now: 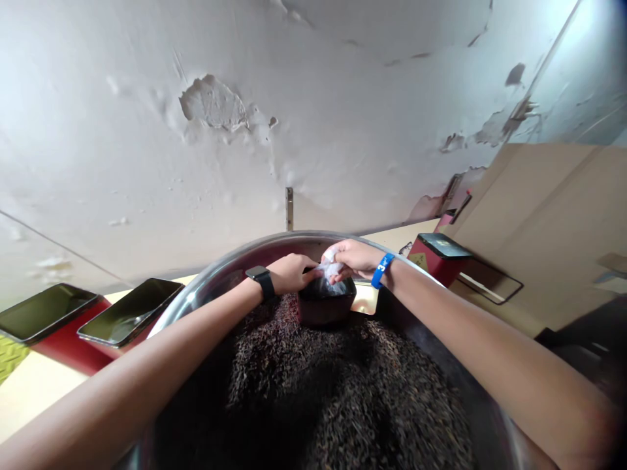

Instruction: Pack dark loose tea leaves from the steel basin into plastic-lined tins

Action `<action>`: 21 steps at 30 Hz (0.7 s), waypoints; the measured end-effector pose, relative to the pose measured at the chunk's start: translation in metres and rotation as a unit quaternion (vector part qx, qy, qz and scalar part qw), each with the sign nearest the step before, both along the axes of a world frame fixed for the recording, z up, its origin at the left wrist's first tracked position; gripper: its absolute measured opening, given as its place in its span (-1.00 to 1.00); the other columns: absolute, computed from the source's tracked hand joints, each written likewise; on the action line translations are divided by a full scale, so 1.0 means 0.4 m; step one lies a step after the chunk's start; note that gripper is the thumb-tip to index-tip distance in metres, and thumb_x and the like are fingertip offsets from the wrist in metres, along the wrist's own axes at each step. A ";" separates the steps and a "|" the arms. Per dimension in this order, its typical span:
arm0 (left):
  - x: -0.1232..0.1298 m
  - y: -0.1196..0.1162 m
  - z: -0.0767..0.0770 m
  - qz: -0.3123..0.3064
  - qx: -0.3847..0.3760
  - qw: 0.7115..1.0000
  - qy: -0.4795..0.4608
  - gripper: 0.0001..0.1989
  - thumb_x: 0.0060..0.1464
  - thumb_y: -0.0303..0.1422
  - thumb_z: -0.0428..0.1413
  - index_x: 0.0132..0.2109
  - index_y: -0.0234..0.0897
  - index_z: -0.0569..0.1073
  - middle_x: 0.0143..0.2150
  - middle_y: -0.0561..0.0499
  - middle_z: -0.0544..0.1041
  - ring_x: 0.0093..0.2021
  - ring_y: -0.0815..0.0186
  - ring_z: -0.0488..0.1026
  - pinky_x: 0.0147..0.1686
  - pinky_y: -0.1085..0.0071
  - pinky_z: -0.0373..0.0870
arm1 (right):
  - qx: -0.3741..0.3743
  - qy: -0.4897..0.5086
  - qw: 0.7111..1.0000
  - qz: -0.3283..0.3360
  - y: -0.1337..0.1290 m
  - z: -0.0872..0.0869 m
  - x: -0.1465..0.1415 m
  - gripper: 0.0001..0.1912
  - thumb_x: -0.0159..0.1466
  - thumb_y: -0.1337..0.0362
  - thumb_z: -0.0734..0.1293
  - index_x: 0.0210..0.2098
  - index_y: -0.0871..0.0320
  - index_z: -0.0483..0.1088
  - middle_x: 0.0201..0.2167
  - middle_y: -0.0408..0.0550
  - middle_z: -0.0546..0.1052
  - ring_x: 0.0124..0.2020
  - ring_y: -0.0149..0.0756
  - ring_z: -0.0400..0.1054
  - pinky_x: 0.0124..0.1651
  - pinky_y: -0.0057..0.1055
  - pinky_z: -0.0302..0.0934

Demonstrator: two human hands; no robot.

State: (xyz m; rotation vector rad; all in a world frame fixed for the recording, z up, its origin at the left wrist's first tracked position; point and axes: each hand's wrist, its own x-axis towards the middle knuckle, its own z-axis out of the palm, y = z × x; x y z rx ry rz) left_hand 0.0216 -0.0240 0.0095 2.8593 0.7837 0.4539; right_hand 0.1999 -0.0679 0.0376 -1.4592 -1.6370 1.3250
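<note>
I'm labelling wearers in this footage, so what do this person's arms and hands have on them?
By the left hand is a dark watch with a squarish face and black strap; by the right hand, a blue wristband with white markings, apparently including a 3. No sleeves or gloves show.

The right hand (353,256) grips a clear bag (331,267) at a red tin's (326,308) mouth, the left hand (290,273) at its rim; the tin sits on dark flakes (392,408) in a metal bowl (190,305).
</note>
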 end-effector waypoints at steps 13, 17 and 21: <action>0.020 -0.067 0.006 0.105 -0.136 0.985 0.018 -0.66 0.08 -0.20 -0.11 -0.32 -0.28 0.48 -0.51 0.00 0.49 -0.54 0.38 0.38 -0.50 0.47 0.23 | 0.165 -0.082 0.982 -0.034 0.042 -0.039 -0.006 -0.83 0.00 0.48 0.25 -0.40 0.21 0.39 -0.46 -0.07 0.49 -0.45 -0.38 0.37 -0.39 -0.46 0.25; 0.011 -0.041 0.008 0.041 0.017 0.999 -0.013 -0.74 -0.03 -0.16 0.05 -0.29 -0.22 0.48 -0.32 -0.01 0.48 -0.31 0.29 0.39 -0.29 0.36 0.29 | 0.352 -0.296 0.886 -0.068 0.064 -0.049 0.023 -0.89 -0.01 0.29 0.31 -0.45 0.12 0.44 -0.46 -0.10 0.47 -0.41 -0.34 0.32 -0.37 -0.44 0.13; -0.019 0.020 0.004 -0.037 0.144 0.988 -0.037 -0.60 -0.19 -0.03 0.15 -0.26 -0.22 0.47 -0.02 -0.06 0.35 0.02 0.18 0.22 -0.04 0.24 0.19 | 0.400 -0.379 0.832 -0.061 0.059 -0.043 0.030 -0.86 -0.01 0.19 0.30 -0.53 0.14 0.40 -0.53 -0.10 0.42 -0.50 -0.41 0.22 -0.45 -0.47 0.02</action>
